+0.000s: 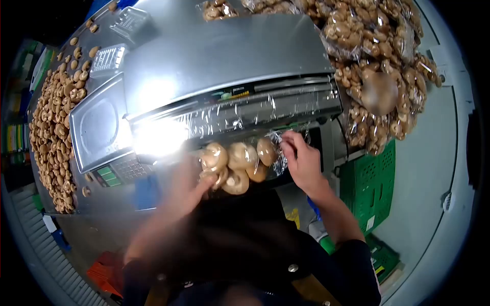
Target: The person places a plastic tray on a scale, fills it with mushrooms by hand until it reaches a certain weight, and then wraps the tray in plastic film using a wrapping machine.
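Observation:
A pack of brown mushrooms [236, 162] under clear film lies in front of the steel wrapping machine [224, 51]. My left hand [186, 186], smeared by motion, is at the pack's left end with its thumb against a mushroom; its other fingers are not clear. At the right end, my right hand [304, 160] pinches the bunched cling film [278, 153] between closed fingers. A sheet of film [255, 109] stretches along the machine's front, just behind the pack.
Left of the machine stands a weighing scale [97, 127]. Loose mushrooms [56, 137] are heaped beyond it, near clear plastic trays [108, 58]. Wrapped mushroom packs [352, 33] pile up at the back right. Green crates [370, 186] stand below on the right, a red crate [104, 273] at lower left.

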The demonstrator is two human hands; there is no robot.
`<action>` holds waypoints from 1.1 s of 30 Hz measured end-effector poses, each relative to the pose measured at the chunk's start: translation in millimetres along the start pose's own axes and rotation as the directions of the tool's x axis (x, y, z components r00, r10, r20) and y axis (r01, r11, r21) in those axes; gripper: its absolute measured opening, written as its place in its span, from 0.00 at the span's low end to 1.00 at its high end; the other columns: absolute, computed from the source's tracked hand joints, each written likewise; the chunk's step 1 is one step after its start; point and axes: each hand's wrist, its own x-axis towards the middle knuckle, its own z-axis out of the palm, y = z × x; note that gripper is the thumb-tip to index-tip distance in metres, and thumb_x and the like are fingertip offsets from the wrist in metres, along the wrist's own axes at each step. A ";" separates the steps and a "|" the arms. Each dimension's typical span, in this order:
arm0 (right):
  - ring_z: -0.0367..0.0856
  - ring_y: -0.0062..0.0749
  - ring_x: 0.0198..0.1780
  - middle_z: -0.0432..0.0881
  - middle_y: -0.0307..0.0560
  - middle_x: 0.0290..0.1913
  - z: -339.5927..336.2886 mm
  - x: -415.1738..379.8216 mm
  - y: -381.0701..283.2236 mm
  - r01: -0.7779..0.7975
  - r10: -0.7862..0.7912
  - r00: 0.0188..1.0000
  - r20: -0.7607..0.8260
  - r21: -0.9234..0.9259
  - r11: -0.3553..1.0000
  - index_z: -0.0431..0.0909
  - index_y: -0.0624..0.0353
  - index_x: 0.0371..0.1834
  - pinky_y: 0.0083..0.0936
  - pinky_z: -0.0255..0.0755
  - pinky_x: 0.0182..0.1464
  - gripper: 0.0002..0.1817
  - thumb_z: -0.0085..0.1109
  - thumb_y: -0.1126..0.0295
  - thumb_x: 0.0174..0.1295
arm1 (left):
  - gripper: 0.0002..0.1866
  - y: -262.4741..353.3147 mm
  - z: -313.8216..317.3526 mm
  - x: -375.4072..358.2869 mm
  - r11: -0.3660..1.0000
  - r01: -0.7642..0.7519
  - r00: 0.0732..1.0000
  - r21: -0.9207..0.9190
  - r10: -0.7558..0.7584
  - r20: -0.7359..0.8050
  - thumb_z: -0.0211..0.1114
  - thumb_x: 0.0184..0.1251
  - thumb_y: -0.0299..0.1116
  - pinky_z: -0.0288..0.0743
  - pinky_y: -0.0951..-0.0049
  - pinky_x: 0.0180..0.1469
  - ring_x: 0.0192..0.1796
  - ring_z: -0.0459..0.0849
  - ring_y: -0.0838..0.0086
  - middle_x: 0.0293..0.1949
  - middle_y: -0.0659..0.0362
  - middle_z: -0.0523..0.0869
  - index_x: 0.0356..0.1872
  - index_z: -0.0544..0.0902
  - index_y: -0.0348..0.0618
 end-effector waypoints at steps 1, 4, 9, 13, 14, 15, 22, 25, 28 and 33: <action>0.84 0.44 0.30 0.83 0.53 0.33 4.6 -2.7 4.9 0.028 -0.033 0.998 -0.061 -0.078 0.997 0.74 0.58 0.47 0.32 0.76 0.32 0.11 0.58 0.68 0.65 | 0.23 -8.0 6.7 -2.7 1.000 0.006 0.998 0.010 -0.006 -0.057 0.66 0.63 0.37 0.68 0.78 0.30 0.30 0.74 0.80 0.35 0.57 0.77 0.49 0.64 0.36; 0.80 0.43 0.22 0.78 0.52 0.21 13.8 -14.3 13.8 -0.082 0.074 0.988 -0.137 -0.054 0.995 0.77 0.60 0.35 0.33 0.72 0.26 0.08 0.59 0.67 0.65 | 0.17 -20.1 16.6 -16.1 0.999 -0.021 0.970 0.041 0.030 -0.241 0.61 0.66 0.40 0.56 0.83 0.19 0.18 0.66 0.85 0.25 0.63 0.75 0.46 0.69 0.38; 0.58 0.35 0.13 0.64 0.54 0.13 -2.9 -22.8 8.0 -0.189 0.188 0.977 -0.098 -0.009 0.982 0.73 0.67 0.17 0.29 0.58 0.19 0.22 0.60 0.62 0.65 | 0.22 -4.0 -2.3 -32.2 0.846 0.223 0.844 -0.483 -0.416 -0.339 0.52 0.74 0.46 0.45 0.79 0.12 0.09 0.54 0.85 0.09 0.70 0.61 0.23 0.77 0.40; 0.61 0.18 0.12 0.66 0.40 0.09 -29.4 -54.4 -3.7 -0.565 0.551 0.817 0.173 0.048 0.823 0.71 0.65 0.12 0.23 0.56 0.17 0.26 0.59 0.59 0.65 | 0.21 -86.5 -40.4 -91.0 0.761 0.515 0.819 -0.395 -0.573 -0.034 0.57 0.71 0.44 0.44 0.78 0.10 0.07 0.58 0.83 0.07 0.68 0.62 0.17 0.71 0.47; 0.67 0.17 0.12 0.68 0.33 0.10 -32.3 -63.7 -7.6 -0.717 0.676 0.683 0.276 0.082 0.692 0.72 0.60 0.11 0.21 0.57 0.15 0.25 0.58 0.58 0.65 | 0.20 -103.9 -39.3 -106.8 0.870 0.432 0.892 -0.237 -0.450 -0.028 0.58 0.71 0.42 0.45 0.78 0.10 0.08 0.58 0.83 0.08 0.68 0.63 0.17 0.72 0.46; 0.68 0.17 0.12 0.68 0.35 0.10 -28.5 -76.0 1.7 -0.788 0.729 0.590 0.348 0.050 0.614 0.74 0.59 0.12 0.19 0.57 0.14 0.24 0.58 0.58 0.65 | 0.19 -116.3 -38.6 -121.3 0.944 0.321 0.947 -0.076 -0.322 0.002 0.58 0.70 0.40 0.46 0.78 0.10 0.08 0.59 0.83 0.09 0.68 0.63 0.18 0.73 0.45; 0.78 0.24 0.38 0.80 0.37 0.40 160.4 -172.7 72.5 -0.770 0.531 0.442 0.723 0.610 -0.190 0.78 0.63 0.43 0.23 0.73 0.41 0.09 0.56 0.72 0.62 | 0.09 -151.5 66.8 -101.5 0.723 0.659 0.748 -0.209 -0.660 0.076 0.57 0.63 0.28 0.70 0.74 0.27 0.26 0.77 0.78 0.24 0.62 0.81 0.26 0.81 0.34; 0.77 0.25 0.36 0.79 0.41 0.35 139.5 -131.1 -26.0 -0.841 0.054 0.536 0.842 0.528 0.120 0.78 0.63 0.44 0.25 0.72 0.40 0.10 0.55 0.69 0.64 | 0.09 -147.2 71.2 -107.0 0.771 0.577 0.801 -0.269 -0.599 0.001 0.56 0.59 0.27 0.66 0.72 0.25 0.23 0.74 0.76 0.21 0.62 0.77 0.22 0.77 0.37; 0.77 0.26 0.34 0.79 0.45 0.31 123.5 -98.7 -97.0 -0.468 -0.357 0.573 0.738 0.652 0.596 0.78 0.64 0.44 0.27 0.70 0.38 0.12 0.54 0.66 0.66 | 0.10 -115.6 46.0 -113.1 0.906 0.245 0.889 -0.346 -0.352 -0.292 0.56 0.56 0.27 0.62 0.71 0.22 0.20 0.71 0.74 0.18 0.61 0.73 0.17 0.73 0.40; 0.80 0.51 0.45 0.81 0.60 0.40 135.2 -110.2 -114.5 -0.113 -0.444 0.547 0.710 0.588 0.801 0.76 0.62 0.50 0.39 0.73 0.49 0.19 0.47 0.58 0.68 | 0.15 -0.9 -12.4 -61.4 0.784 -0.599 0.799 -0.163 0.572 -0.187 0.53 0.54 0.25 0.53 0.71 0.17 0.13 0.64 0.74 0.11 0.63 0.65 0.09 0.66 0.44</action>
